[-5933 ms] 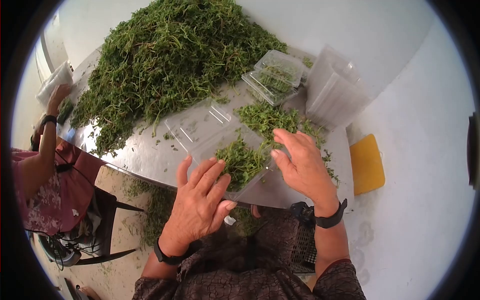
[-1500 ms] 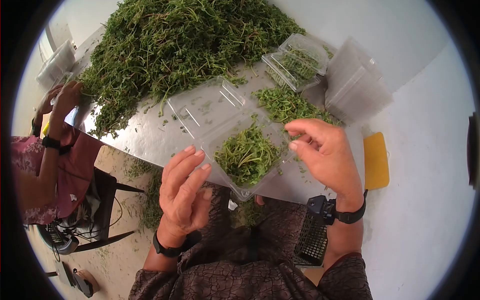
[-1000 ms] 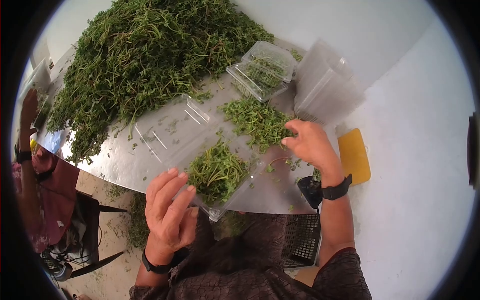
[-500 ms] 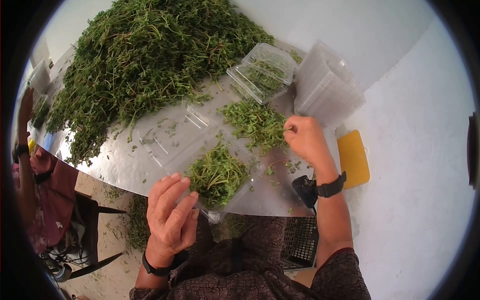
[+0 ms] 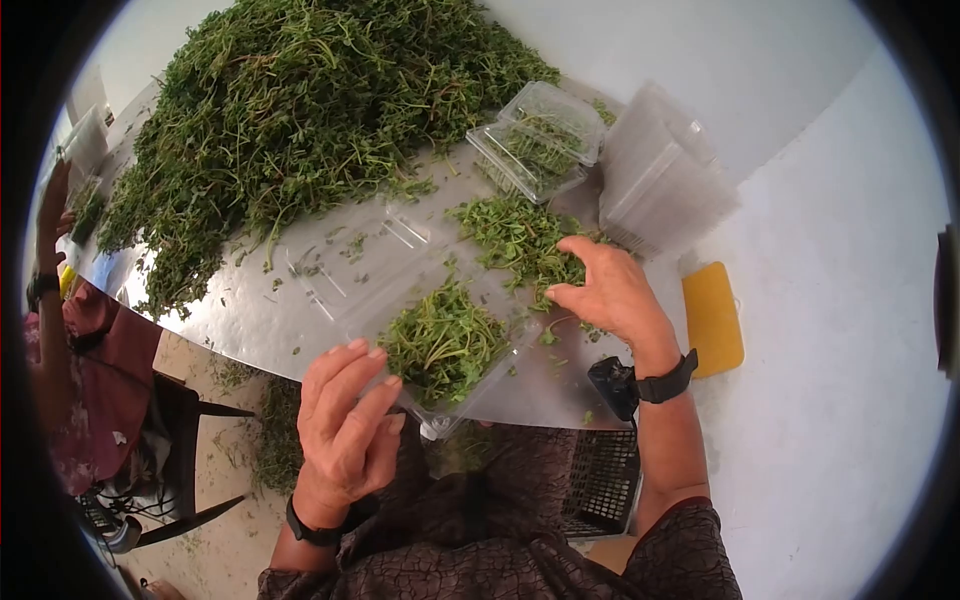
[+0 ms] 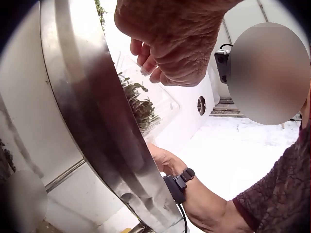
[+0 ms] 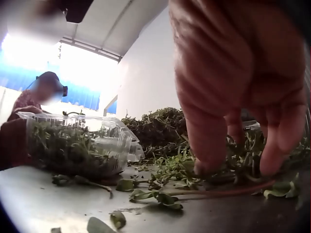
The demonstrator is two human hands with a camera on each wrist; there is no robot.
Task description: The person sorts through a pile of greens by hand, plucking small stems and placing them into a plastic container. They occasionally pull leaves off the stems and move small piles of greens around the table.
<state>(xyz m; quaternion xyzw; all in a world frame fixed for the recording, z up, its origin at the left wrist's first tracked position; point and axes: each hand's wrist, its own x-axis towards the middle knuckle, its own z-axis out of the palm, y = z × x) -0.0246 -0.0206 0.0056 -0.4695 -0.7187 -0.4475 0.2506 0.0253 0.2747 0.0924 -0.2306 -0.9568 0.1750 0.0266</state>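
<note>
An open clear plastic clamshell box (image 5: 436,420) lies near the table's front edge, its lid folded back flat. Leafy green sprigs (image 5: 445,340) fill its base. My left hand (image 5: 345,430), fingers loosely bent, is at the box's near left side and holds nothing. Beyond the box on the right is a small heap of loose greens (image 5: 515,240). My right hand (image 5: 622,300) reaches to the heap's right edge, thumb and forefinger spread apart. The right wrist view shows the right hand's fingertips (image 7: 269,162) down among the sprigs, close over the metal tabletop.
A big mound of greens (image 5: 320,130) covers the back of the table. Filled clamshells (image 5: 535,150) stand behind the small heap, beside a tall stack of nested empty boxes (image 5: 665,175). Another person's arm (image 5: 50,220) is at the left. A black crate (image 5: 605,480) sits below the table edge.
Half a second ago my right thumb and forefinger pinched a thin sprig; now they are spread over the heap's edge. My left hand has stayed beside the box.
</note>
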